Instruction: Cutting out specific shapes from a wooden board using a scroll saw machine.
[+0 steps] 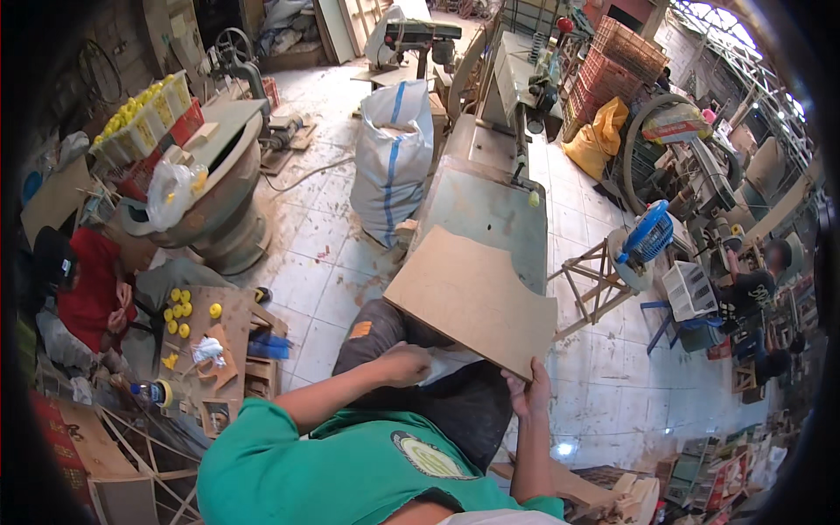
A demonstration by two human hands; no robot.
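Observation:
A flat plywood board [477, 297] with a concave curved cut on its far right side lies across the near end of a grey-green machine table [490, 210] and juts toward my lap. My right hand [531, 390] grips the board's near right corner, thumb along the edge. Over my thigh, apart from the board's near edge, my left hand [405, 365] is closed with fingers curled inward. What it holds, if anything, is hidden.
A white woven sack [392, 162] stands left of the machine table. To the right are a blue fan [646, 234] on a wooden stand and stacked red crates [604, 79]. A person in red [92, 280] sits at left beside a low table [206, 306] holding several yellow round pieces.

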